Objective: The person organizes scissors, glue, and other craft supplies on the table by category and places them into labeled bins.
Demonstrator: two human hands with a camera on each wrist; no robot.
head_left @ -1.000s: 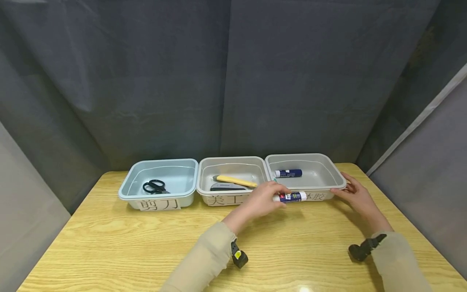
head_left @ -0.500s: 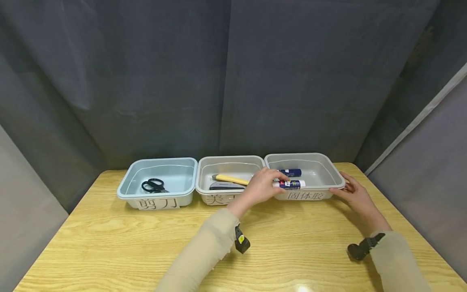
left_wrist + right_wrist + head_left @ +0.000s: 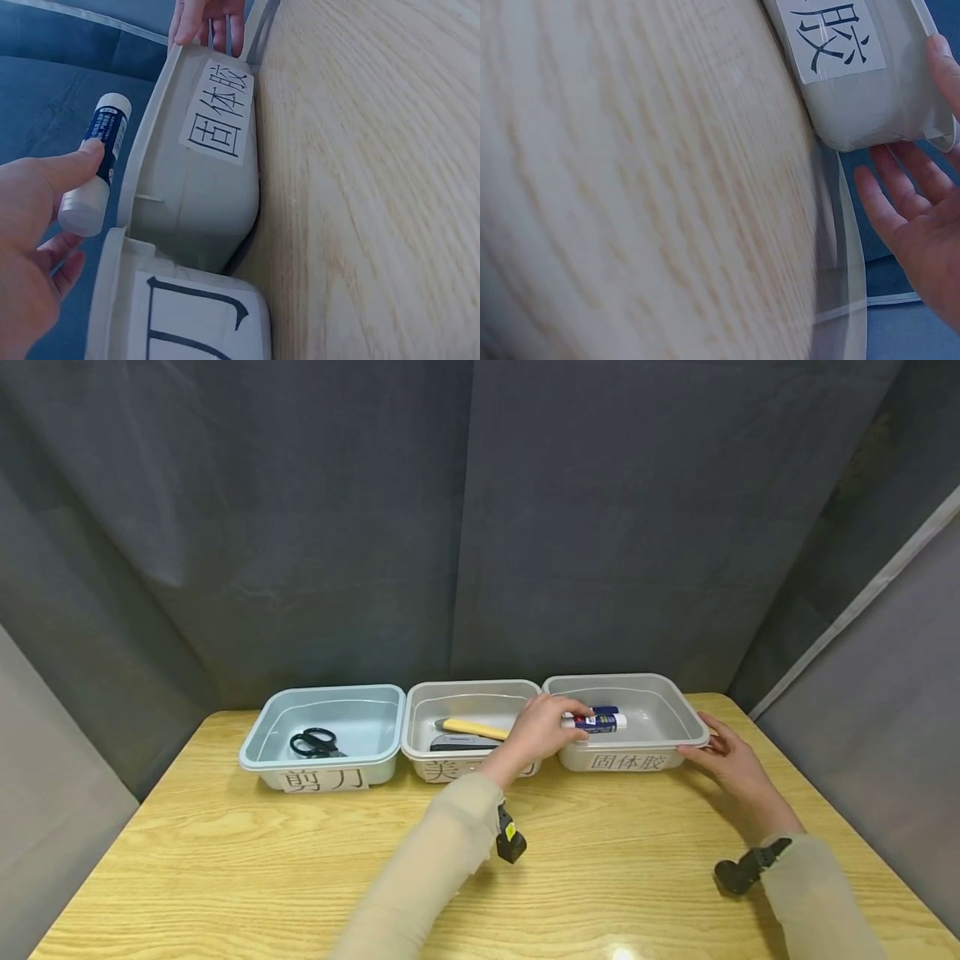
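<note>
My left hand (image 3: 542,727) pinches a glue stick (image 3: 600,723) between thumb and fingers, over the left part of the right-hand grey bin (image 3: 652,720). The glue stick is dark blue with white ends; in the left wrist view the glue stick (image 3: 109,142) tilts beside the bin's rim. Inside that bin lies a second blue glue stick (image 3: 606,710), partly hidden behind the held one. My right hand (image 3: 735,770) holds the bin's front right corner, thumb on the rim. In the right wrist view its fingers (image 3: 904,191) reach around the bin's end.
The middle grey bin (image 3: 420,748) holds a yellow utility knife (image 3: 472,727) and a grey one (image 3: 461,742). At left, a light blue bin (image 3: 258,752) contains black-handled scissors (image 3: 315,742). All three stand in a row on the wooden table (image 3: 225,860), before a dark curtain (image 3: 337,527).
My left hand has carried the glue stick up and back, from in front of the right bin to over its inside. My right hand has stayed at the bin's corner.
</note>
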